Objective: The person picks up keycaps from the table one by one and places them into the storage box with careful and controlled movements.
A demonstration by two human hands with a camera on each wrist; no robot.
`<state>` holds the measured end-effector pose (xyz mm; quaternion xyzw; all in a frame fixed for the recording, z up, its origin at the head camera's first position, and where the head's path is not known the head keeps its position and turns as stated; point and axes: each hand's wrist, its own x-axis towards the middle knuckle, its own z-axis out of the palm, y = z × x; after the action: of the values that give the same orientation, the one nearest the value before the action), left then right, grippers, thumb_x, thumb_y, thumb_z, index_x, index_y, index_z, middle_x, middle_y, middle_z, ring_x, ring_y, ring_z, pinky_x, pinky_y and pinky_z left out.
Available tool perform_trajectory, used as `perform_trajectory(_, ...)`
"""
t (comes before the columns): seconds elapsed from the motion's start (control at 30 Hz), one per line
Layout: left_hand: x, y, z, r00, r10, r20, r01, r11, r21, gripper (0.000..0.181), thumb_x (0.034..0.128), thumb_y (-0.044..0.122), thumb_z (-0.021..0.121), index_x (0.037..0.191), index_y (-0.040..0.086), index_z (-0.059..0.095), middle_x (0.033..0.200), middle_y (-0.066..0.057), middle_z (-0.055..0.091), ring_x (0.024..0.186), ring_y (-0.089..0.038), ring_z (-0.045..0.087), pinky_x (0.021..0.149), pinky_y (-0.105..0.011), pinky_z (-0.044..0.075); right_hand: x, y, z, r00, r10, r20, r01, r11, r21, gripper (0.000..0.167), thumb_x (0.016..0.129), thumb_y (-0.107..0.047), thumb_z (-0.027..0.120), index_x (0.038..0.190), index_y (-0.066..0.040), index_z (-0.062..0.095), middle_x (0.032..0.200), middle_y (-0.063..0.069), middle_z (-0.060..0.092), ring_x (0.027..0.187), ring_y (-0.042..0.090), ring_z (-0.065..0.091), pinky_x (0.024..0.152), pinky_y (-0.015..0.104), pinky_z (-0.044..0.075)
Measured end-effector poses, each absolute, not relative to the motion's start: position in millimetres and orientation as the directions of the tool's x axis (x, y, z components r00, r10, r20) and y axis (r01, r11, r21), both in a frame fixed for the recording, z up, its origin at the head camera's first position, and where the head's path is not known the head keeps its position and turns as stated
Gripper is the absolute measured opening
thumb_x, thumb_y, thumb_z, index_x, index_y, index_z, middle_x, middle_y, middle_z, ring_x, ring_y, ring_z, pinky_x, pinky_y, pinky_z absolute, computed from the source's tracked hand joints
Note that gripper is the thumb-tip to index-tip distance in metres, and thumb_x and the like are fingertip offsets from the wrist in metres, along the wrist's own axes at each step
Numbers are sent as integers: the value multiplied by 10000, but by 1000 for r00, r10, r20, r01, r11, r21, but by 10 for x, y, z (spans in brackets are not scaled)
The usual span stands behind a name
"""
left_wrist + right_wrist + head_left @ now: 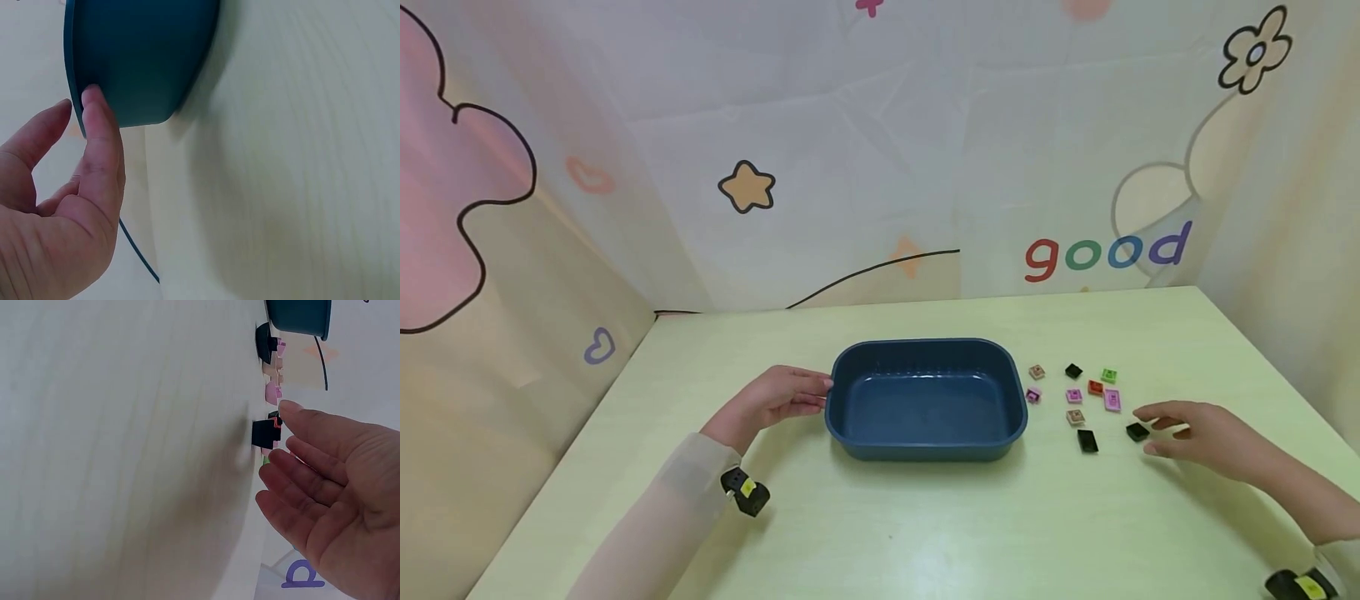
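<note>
A dark blue rectangular basin (925,450) stands on the table. My left hand (778,396) is at its left side, its fingertips pinching the rim, with one digit above and others against the outer wall (134,94). My right hand (1198,433) hovers at the right, thumb and fingers spread on either side of a small black toy brick (1137,432), with a gap to it in the right wrist view. Left of that hand lie another black brick (1087,442), a tan brick (1076,417) and a pink brick (1112,401).
Further small bricks lie beyond: a red one (1096,387), a green one (1108,376), a black one (1073,371) and a tan one (1037,372). A purple brick (1033,395) sits close to the basin's right wall. A printed curtain (865,167) hangs behind the table.
</note>
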<state>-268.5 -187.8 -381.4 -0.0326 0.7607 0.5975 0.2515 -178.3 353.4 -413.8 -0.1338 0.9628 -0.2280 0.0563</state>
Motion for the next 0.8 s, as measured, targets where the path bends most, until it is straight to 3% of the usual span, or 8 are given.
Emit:
perform_trajectory(0.23,-2694,-1872,-3851,-867,228,-443,-375,289,881,416,1013,120,624,1350,-117,567,751,50,711,676,-53,682,681,-168,597,-1859,3547,-4132,-944,-319,-86,-237,836,-494,448,898,-120,762,1242,137,631,1167,254,717,865,-171,562,766,182,571)
perform_trajectory(0.8,-2702,-1867,-3867,-859,219,-464,-402,273,874,368,1020,114,615,1313,-106,589,730,40,700,647,-54,666,649,-161,587,-1984,3567,-4150,-925,-347,-156,-223,827,-517,440,891,-121,765,1233,126,639,1042,117,729,829,-158,512,727,168,547)
